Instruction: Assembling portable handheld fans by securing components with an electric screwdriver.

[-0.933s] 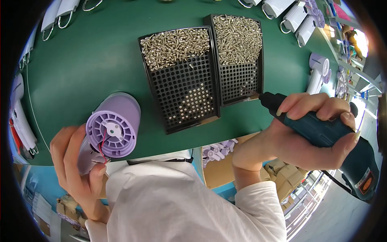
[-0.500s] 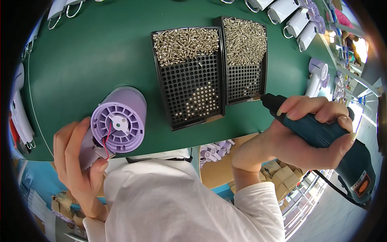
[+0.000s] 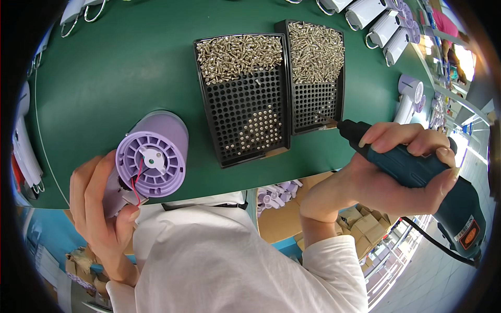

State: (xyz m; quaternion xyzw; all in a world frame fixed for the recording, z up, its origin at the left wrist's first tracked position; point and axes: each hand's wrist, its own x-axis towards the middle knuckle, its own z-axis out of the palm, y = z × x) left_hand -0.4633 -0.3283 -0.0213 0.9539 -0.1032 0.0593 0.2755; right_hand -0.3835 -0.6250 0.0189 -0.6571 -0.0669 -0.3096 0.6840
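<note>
My left hand (image 3: 99,208) is wrapped round the handle part of a lilac hair dryer body (image 3: 166,130), which leans on the green table near its front edge. The dryer's round slotted end faces me, with a white hub in the middle and a red wire hanging from it. In my right hand (image 3: 402,172) is a dark teal electric screwdriver (image 3: 409,161), gripped and pointing left. Its tip reaches the lower edge of the right black screw tray (image 3: 315,128). Beside that lies the left screw tray (image 3: 224,112), with screws heaped at its far end and several standing in holes.
White and lilac dryer parts (image 3: 383,28) line the far right of the green table (image 3: 115,68), and more lie along its left edge. Below the front edge are a cardboard box (image 3: 282,221) with small lilac parts and a pile of brown cardboard (image 3: 368,227).
Both hands hold nearly the same pose. The whole scene has shifted very slightly left, and the screwdriver's tip stays by the right tray's lower edge.
</note>
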